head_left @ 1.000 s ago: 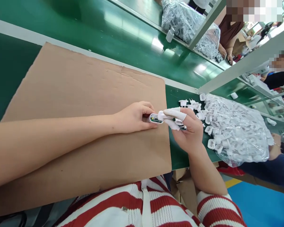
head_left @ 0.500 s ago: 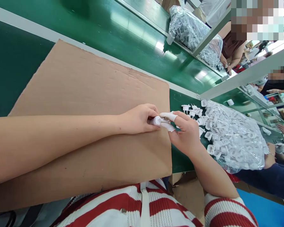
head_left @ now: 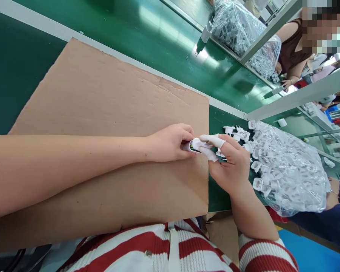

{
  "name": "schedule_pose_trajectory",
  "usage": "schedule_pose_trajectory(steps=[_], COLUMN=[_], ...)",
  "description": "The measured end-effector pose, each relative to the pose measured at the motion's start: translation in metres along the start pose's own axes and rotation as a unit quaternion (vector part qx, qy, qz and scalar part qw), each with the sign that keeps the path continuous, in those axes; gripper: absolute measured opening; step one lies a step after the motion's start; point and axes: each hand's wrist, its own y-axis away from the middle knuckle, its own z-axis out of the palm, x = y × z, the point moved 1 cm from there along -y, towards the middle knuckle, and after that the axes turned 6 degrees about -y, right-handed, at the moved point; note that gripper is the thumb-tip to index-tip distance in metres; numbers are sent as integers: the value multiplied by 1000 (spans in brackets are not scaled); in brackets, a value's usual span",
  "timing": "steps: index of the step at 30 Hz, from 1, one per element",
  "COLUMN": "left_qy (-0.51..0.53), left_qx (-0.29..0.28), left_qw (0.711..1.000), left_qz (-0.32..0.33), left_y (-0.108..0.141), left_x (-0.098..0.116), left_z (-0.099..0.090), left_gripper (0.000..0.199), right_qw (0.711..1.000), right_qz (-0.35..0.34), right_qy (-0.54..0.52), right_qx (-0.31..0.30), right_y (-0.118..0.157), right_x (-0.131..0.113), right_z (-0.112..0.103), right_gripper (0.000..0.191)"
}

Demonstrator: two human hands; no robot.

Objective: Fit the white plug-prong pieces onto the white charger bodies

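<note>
While a brown cardboard sheet lies over much of the green surface, the left hand reaches across it, its grip pinched around a small white housing near the sheet's right edge (whether lifted or resting there, I cannot tell). The housing's mouth faces right and shows dark and greenish parts inside. At that mouth sits a white piece, seemingly in the grip of the right hand, whose thumb and forefinger wear white finger covers. The joining looks partway: housing and piece are brought together, yet inner parts show, so the gap is not yet closed. Beyond, loose plug pieces, some with prongs, lie scattered, apparently unworked. Farther back, a far clear bag bulges with pale pieces too jumbled to tell apart. At the right, a near clear bag is packed with white pieces like the loose ones, several lying along its left edge, and another person's hand is just beside its right end.
</note>
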Motion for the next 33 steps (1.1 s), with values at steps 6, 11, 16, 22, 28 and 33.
schedule_pose_trajectory(steps=[6,11,16,22,28,33], left_qy=[-4,-1,-7,-10,-14,-8], left_qx=[2,2,3,11,17,20], left_qw=[1000,1000,1000,1000,1000,1000], left_qz=[-2,0,-4,-2,6,4], left_y=[1,1,1,2,2,2], left_x=[0,0,1,1,2,-2], left_z=[0,0,0,1,2,3], left_gripper=[21,20,20,19,19,18], right_qw=[999,1000,999,998,993,989], right_qz=[19,-2,-30,-24,-10,14], right_qy=[-29,-14,0,42,116,140], right_qx=[-22,-14,-27,-38,-36,-38], right_y=[-1,-2,-2,-2,-4,-2], right_x=[3,1,-2,-7,-14,-13], right_z=[-1,-1,2,4,5,9], right_gripper=[24,25,25,26,31,31])
